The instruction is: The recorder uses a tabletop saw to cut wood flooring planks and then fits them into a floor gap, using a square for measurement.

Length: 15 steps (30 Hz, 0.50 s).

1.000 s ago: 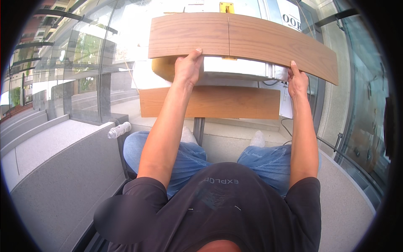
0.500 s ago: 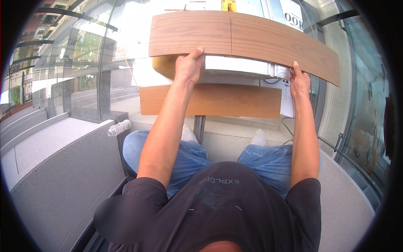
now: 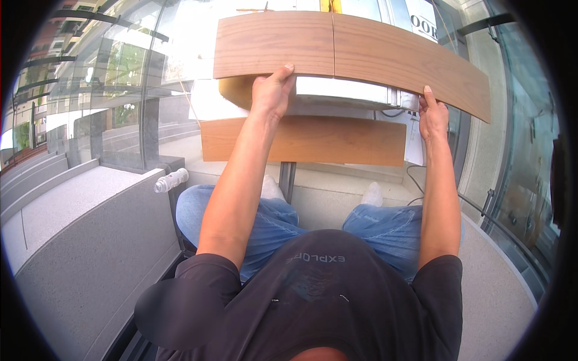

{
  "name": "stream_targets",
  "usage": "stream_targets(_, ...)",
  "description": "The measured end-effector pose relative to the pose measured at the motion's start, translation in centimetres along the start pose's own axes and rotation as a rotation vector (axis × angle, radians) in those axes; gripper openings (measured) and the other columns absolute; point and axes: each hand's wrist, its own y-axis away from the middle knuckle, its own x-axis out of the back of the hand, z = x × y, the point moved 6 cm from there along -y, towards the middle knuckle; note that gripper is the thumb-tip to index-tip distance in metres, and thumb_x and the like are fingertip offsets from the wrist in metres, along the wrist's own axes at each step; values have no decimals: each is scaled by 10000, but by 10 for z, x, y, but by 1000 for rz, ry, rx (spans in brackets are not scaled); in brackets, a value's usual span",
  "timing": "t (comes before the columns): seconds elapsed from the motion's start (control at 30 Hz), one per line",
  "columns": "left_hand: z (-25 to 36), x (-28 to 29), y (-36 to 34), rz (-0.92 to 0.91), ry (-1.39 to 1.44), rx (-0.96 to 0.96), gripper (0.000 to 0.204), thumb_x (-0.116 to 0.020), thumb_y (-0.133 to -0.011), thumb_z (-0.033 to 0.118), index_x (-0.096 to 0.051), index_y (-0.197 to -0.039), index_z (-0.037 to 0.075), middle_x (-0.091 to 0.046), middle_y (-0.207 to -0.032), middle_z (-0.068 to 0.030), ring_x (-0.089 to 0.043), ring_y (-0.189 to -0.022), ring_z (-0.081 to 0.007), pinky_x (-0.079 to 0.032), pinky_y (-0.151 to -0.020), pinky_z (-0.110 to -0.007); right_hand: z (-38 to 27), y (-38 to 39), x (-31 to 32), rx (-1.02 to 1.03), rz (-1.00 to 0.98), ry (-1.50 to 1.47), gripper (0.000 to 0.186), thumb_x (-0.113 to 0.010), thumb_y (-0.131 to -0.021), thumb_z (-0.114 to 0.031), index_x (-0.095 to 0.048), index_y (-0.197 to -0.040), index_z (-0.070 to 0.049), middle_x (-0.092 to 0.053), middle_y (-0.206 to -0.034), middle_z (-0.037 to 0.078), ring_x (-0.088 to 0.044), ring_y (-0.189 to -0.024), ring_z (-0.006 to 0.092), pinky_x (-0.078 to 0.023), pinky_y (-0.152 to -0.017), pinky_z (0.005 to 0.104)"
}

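1. Had the left board (image 3: 274, 45) and right board (image 3: 409, 63) end to end over a white surface (image 3: 343, 87), only a thin seam (image 3: 333, 48) between. Couldn't tell from above: resting on it or lifted clear.
2. Pinched the left board's near edge with the left hand (image 3: 272, 96), thumb on top, a little short of the seam. Couldn't see the fingertips underneath.
3. Pinched the right board's near edge with the right hand (image 3: 433, 117) too, thumb up, a bit past midway along.
4. Needed even pressure from both sides, imo, to avoid opening that seam or stepping the edges. Probably paid to eyeball the near edges for one straight line.
5. Had to mind the yellow piece (image 3: 331, 6) poking out at the far edge by the seam, plus the lower board (image 3: 349, 141) lying closer in, tbh.
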Motion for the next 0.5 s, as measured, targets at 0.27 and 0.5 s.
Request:
stream_targets(0.27, -1, -3, 3, 1, 4, -13, 283, -674, -911, 2, -551, -1160, -50, -635, -1142, -125, -630, -1104, -206, -520, -1034, -315, -2, 3, 3, -4, 19, 11, 315, -771, -898, -228, -596, -1117, -84, -604, -952, -16, -539, -761, 86, -460, -688, 262)
stream_targets(0.5, -2, 2, 1, 8, 6, 5, 272, -678, -912, 8, -559, -1150, -43, -636, -1137, -122, -629, -1102, -203, -515, -1040, -314, -1, 2, 2, -10, 6, 23, 307, -768, -901, -232, -597, -1103, -77, -606, -946, -9, -544, -768, 90, -461, -698, 265)
